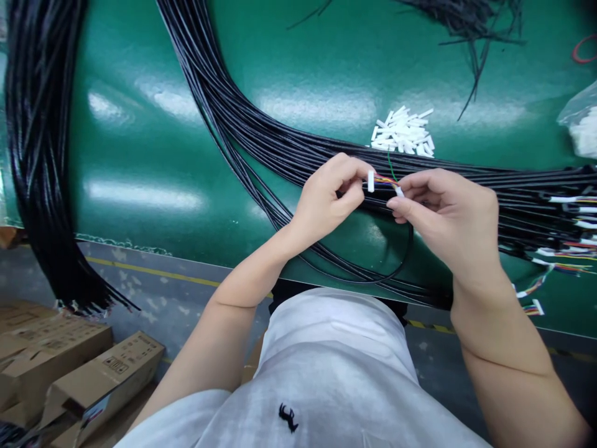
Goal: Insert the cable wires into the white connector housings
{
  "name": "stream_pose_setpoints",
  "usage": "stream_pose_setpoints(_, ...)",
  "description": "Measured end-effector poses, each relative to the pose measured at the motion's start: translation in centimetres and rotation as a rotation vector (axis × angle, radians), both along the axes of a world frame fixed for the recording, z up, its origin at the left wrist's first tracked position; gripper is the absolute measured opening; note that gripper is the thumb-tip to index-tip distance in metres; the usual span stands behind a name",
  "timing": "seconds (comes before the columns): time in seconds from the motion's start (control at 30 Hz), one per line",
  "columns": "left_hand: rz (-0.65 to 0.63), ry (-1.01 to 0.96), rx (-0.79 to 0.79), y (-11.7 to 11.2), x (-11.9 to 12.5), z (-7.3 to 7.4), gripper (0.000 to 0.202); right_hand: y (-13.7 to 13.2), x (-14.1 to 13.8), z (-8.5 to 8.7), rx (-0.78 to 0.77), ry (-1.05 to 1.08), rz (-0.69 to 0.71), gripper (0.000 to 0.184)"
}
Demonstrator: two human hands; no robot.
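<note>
My left hand (329,196) is closed in a pinch at a small white connector housing (370,181). Thin coloured wires (386,180) run from that connector to the white-sleeved end (400,192) of a black cable. Thumb and fingers of my right hand (443,214) pinch this cable end. One green wire (390,165) stands up apart from the others, its tip free of the connector. The held cable (410,249) loops down below my right hand. Behind both hands lies a thick bundle of black cables (261,127) across the green table.
A pile of small white connectors (403,132) sits behind the bundle. Cable ends with coloured wires (559,267) lie at the right. Another black bundle (41,155) hangs over the table's left edge. Dark strands (466,22) and a plastic bag (581,124) lie farther back; cardboard boxes (107,373) stand below.
</note>
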State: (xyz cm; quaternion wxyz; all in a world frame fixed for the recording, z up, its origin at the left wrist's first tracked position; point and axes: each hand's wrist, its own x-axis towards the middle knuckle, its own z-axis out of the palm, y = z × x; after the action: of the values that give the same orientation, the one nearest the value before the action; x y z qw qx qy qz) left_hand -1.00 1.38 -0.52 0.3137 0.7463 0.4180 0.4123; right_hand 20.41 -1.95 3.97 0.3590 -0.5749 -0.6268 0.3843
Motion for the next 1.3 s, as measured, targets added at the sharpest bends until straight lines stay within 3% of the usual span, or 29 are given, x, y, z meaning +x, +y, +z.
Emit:
stream_pose_setpoints(0.17, -0.044, 0.096, 0.082, 0.1, 0.1, -0.4, 0.025, -0.1, -0.1, 0.4, -0.013, 0.03, 0.008, 0.011)
stream_pose_setpoints(0.37, -0.125, 0.016, 0.131, 0.7, -0.2, -0.7, 0.026, -0.1, -0.2, 0.8, -0.035, 0.08, 0.044, 0.005)
stream_pose_setpoints(0.53, -0.129, -0.047, 0.182, 0.8, -0.2, -0.2, 0.024, -0.3, -0.6, 0.5, -0.114, 0.115, 0.051, 0.019)
stream_pose_setpoints(0.67, -0.099, -0.082, 0.149, 1.0, -0.2, -0.2, 0.019, -0.4, -0.7, 0.7, -0.211, 0.142, 0.036, 0.022)
stream_pose_setpoints(0.87, -0.223, -0.035, 0.144, 2.3, -0.7, -1.8, 0.029, -0.3, -0.6, 0.2, -0.228, 0.17, 0.107, 0.023)
stream_pose_setpoints(1.03, -0.157, -0.135, 0.129, 1.0, -0.1, -0.5, 0.013, -0.3, -0.7, -0.3, -0.237, 0.169, 0.124, 0.027)
stream_pose_setpoints(1.17, -0.126, -0.187, 0.026, 0.2, 0.2, -0.4, 0.021, -0.3, -1.0, 0.0, -0.25, 0.157, 0.138, 0.027)
stream_pose_setpoints(1.3, -0.18, -0.089, 0.018, 0.3, 0.1, -0.7, 0.026, -0.2, -1.1, 0.4, -0.226, 0.104, 0.175, 0.021)
